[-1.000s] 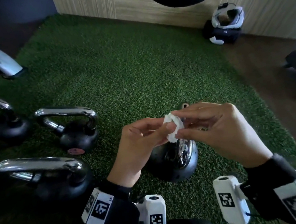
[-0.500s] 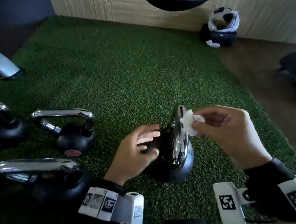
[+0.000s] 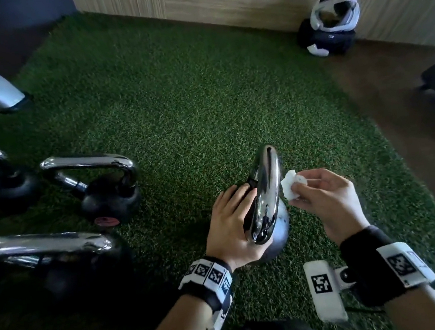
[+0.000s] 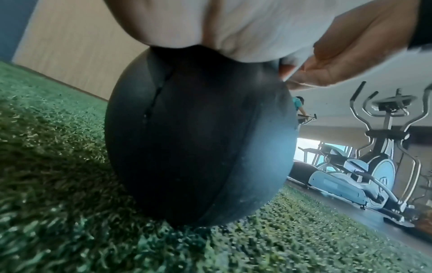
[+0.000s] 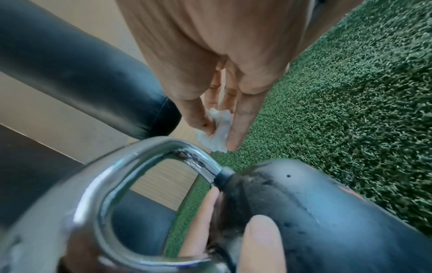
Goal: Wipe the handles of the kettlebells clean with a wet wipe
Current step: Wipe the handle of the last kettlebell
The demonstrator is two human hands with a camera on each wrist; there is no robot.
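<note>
Fingers (image 3: pixel 297 193) of right hand (image 3: pixel 326 199) pinch crumpled white wet wipe (image 3: pixel 290 187) beside chrome kettlebell handle (image 3: pixel 265 192); left hand (image 3: pixel 232 224) cups black body.

Right hand (image 5: pixel 217 77) pinches crumpled wipe (image 5: pixel 216 132) above chrome handle (image 5: pixel 131 166) (kettlebell's).

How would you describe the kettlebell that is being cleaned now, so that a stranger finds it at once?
On the green turf, look right of the three kettlebells along the left edge. This kettlebell stands alone between the hands: the left hand steadies its black ball, and the right hand pinches a white wipe beside its chrome handle.
</note>
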